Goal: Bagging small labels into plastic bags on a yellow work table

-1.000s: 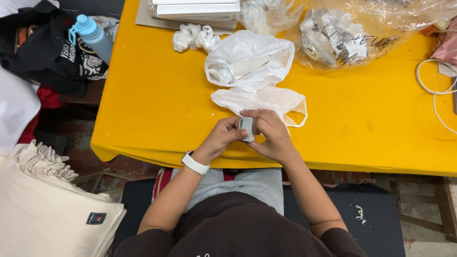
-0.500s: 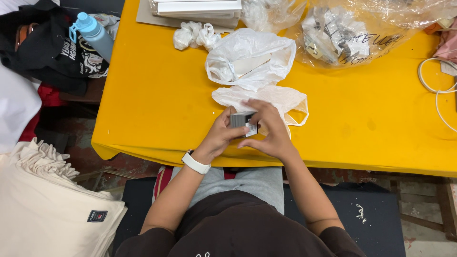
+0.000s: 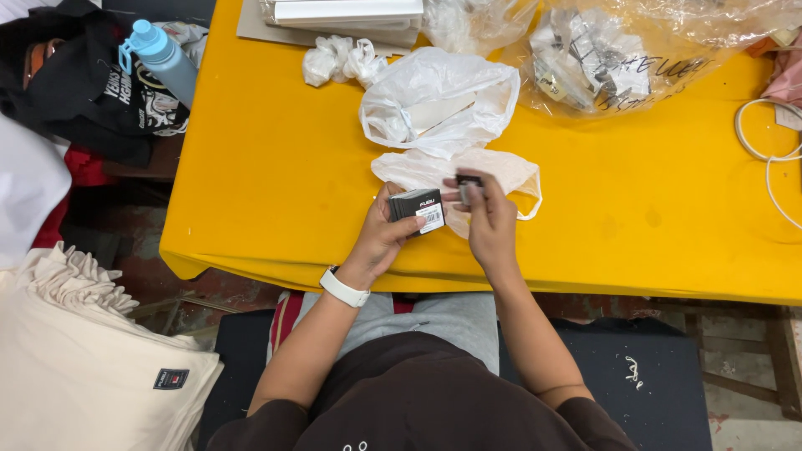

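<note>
**Small dark box held over a yellow table's near edge**

Seated at a yellow table, seen from above. Near edge running left to right just below the hands; left edge dropping to a dim floor. Bare yellow stretching wide at 3 o'clock of the hands and at 9 o'clock as far as the left edge. Crowded toward 12 o'clock.

Left hand, a white watch on its wrist, curled around a small dark box with a white label, thumb on the near side, fingers behind. Right hand just beside it at 3 o'clock, fingertips pressed together on a small dark part raised at the box's top right corner. Box between the two hands, clear of the tabletop.

Under the hands, a flat white bag, touching the right fingers. At 12 o'clock, an open white bag, contents unclear. At 1 o'clock, a clear bag full of small grey and white pieces. Crumpled plastic at 11 o'clock. White cable looped at the far right.

Off the table at 10 o'clock, a blue bottle on dark clothing. At 8 o'clock, a stack of cream cloth.
</note>
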